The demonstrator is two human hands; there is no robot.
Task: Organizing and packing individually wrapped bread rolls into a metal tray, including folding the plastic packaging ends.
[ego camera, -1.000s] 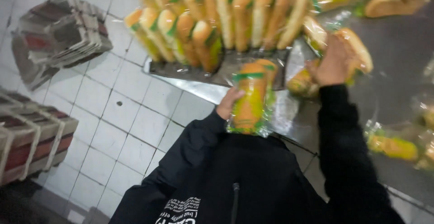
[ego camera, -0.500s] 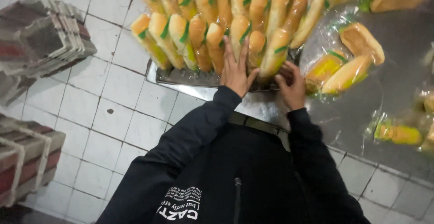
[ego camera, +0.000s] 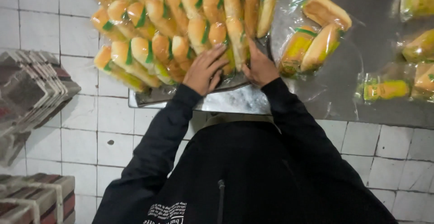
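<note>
Rows of wrapped bread rolls (ego camera: 181,25) in clear bags with green and yellow print lie stacked on a metal tray (ego camera: 149,98) at the table's near edge. My left hand (ego camera: 204,70) rests flat against the near ends of the front rolls, fingers spread. My right hand (ego camera: 260,66) presses beside it against the rightmost rolls of the stack, fingers pointing up along them. Neither hand grips a roll. My black sleeves reach up from the bottom of the view.
Loose wrapped rolls (ego camera: 312,43) lie on the steel table (ego camera: 361,102) to the right, with more (ego camera: 384,90) farther right. White tiled floor is at the left, with stacked flat cartons (ego camera: 31,88) and boxes (ego camera: 31,199) at the lower left.
A second ago my left hand held a wrapped roll over the table edge and my right hand lay on loose rolls. Both hands now press against the stack on the tray.
</note>
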